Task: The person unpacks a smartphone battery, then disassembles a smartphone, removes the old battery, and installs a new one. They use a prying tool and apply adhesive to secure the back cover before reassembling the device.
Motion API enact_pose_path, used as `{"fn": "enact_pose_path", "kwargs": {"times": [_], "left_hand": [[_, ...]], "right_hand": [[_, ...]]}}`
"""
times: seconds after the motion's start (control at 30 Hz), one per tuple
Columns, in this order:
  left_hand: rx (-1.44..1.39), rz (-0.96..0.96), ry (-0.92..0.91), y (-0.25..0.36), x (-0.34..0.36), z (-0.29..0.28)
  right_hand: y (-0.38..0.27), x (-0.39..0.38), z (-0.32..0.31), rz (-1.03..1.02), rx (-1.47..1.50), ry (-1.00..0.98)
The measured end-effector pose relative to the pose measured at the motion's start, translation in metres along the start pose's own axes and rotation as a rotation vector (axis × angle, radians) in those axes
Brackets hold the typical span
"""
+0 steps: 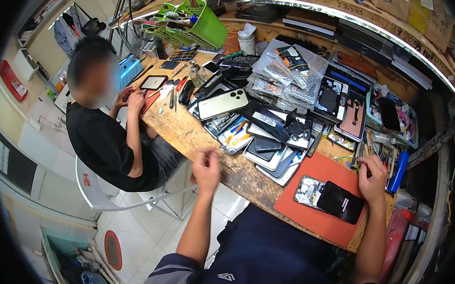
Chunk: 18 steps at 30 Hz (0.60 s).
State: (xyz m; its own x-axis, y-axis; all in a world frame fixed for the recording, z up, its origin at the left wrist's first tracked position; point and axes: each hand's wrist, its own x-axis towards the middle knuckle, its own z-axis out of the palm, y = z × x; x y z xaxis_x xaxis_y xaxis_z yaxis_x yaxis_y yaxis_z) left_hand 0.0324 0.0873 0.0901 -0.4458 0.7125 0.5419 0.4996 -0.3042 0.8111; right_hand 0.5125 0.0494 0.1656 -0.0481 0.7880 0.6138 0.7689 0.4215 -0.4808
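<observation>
Wooden bench (pixel 173 131), head view: piled phones (pixel 273 159) crowd its middle. Orange mat (pixel 306 217) bears an opened phone (pixel 307 189), inner parts exposed, dark screen panel (pixel 341 202) at its right. Right hand (pixel 372 178) is near the panel, fingers bent; left hand (pixel 206 171) curls near the bench's front edge. Grip contents, both hands: not discernible

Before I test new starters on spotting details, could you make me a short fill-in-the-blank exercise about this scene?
The person's ____ hand is nearer the black screen on the mat.
In the picture, the exposed phone internals lie to that screen's ____.
The seated co-worker's shirt is ____.
The large tilted basket is ____.

right; left; black; green
</observation>
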Motion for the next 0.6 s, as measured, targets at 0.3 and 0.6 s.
{"fn": "enact_pose_path", "kwargs": {"times": [0.3,0.6], "left_hand": [[0.657,0.238,-0.238,-0.025,0.113,-0.010],[0.535,0.274,-0.297,0.011,0.098,-0.008]], "right_hand": [[0.000,0.003,-0.003,0.004,0.025,0.017],[-0.001,-0.002,-0.006,-0.003,0.003,0.003]]}}
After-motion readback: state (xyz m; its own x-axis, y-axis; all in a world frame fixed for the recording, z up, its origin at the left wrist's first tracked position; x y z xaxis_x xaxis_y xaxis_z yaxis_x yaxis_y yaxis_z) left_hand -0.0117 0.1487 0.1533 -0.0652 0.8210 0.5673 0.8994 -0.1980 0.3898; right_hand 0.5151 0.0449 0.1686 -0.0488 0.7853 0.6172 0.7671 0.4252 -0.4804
